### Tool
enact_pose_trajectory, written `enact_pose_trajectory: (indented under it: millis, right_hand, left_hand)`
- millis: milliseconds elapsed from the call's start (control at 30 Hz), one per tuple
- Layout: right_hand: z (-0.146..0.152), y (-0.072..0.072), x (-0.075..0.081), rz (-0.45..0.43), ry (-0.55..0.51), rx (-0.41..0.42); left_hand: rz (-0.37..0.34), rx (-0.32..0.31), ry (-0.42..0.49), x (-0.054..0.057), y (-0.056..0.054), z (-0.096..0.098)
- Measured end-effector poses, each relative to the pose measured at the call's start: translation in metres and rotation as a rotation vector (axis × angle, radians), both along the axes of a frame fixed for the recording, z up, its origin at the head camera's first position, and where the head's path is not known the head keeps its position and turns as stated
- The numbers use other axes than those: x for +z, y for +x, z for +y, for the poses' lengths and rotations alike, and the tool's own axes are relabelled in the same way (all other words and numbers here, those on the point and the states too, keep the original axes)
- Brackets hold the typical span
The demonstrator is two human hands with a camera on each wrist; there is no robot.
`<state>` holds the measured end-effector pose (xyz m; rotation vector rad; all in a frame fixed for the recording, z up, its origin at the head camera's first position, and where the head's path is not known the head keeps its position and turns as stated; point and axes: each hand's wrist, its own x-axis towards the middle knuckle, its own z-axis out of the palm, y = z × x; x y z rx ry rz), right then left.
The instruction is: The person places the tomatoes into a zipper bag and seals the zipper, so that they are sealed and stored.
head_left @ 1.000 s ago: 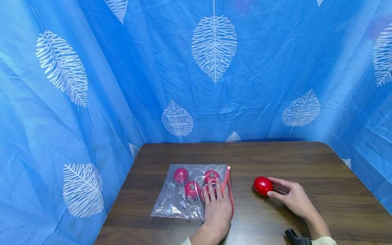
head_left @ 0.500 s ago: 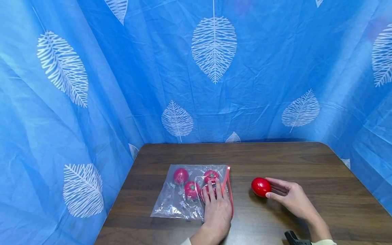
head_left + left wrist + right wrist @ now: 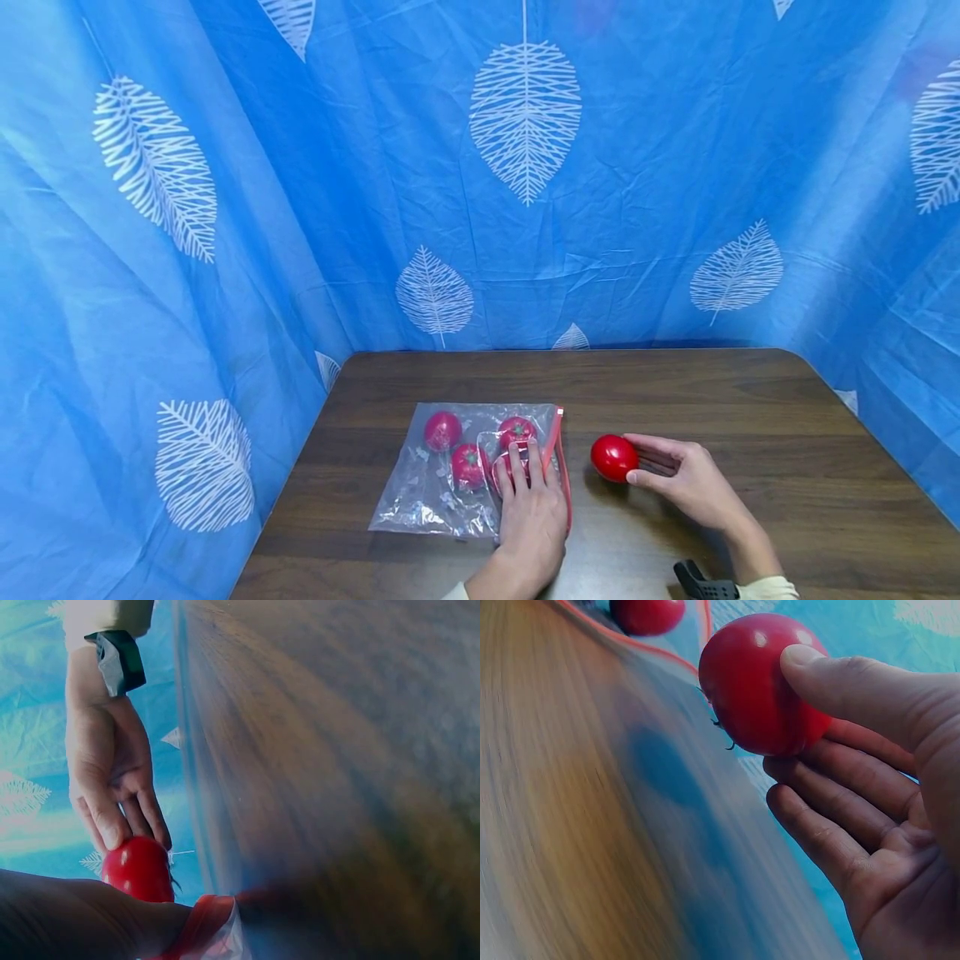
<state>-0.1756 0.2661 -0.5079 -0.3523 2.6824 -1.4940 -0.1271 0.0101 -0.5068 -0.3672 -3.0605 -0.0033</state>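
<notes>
My right hand pinches a red tomato between thumb and fingers, just right of the bag's mouth. In the right wrist view the tomato appears above the table, its dark sepals pointing down. My left hand holds the red-edged side of a clear zip bag, fingers spread over the plastic. Up close, the left thumb reaches the red strip; its tip is hidden. Several tomatoes, such as one at the far left, lie inside the bag, one partly hidden under my left fingers.
The bag lies flat on a brown wooden table. Blue curtains with white leaf prints stand behind the table and at both sides. A black band sits at the right wrist.
My right hand has carried the tomato left, closer to the bag's red-edged mouth. The left hand and the bag have stayed where they were.
</notes>
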Motion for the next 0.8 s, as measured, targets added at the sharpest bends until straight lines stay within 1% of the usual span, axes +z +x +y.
enact_pose_trajectory:
  millis: [133,267,500,633,700,800]
  right_hand:
    - [-0.014,-0.005,-0.002,-0.004,-0.049,0.039]
    - [-0.025,-0.01,-0.006,-0.013,-0.073,0.062]
    - [-0.042,-0.016,-0.011,-0.02,-0.078,0.074]
    - [-0.051,-0.02,-0.016,-0.025,-0.102,0.09]
    - [-0.056,-0.023,-0.018,-0.022,-0.101,0.099]
    - [-0.062,-0.025,-0.02,-0.015,-0.095,0.109]
  left_hand:
    - [0.008,0.005,-0.009,-0.001,-0.001,0.0]
    - [0.018,0.012,-0.014,-0.002,-0.001,0.001]
    - [0.029,0.021,-0.028,-0.003,0.0,0.002]
    - [0.01,0.02,-0.045,-0.002,-0.001,0.003]
    - [-0.004,0.027,-0.038,-0.001,-0.002,0.003]
    - [0.006,0.033,-0.037,-0.001,-0.002,0.003]
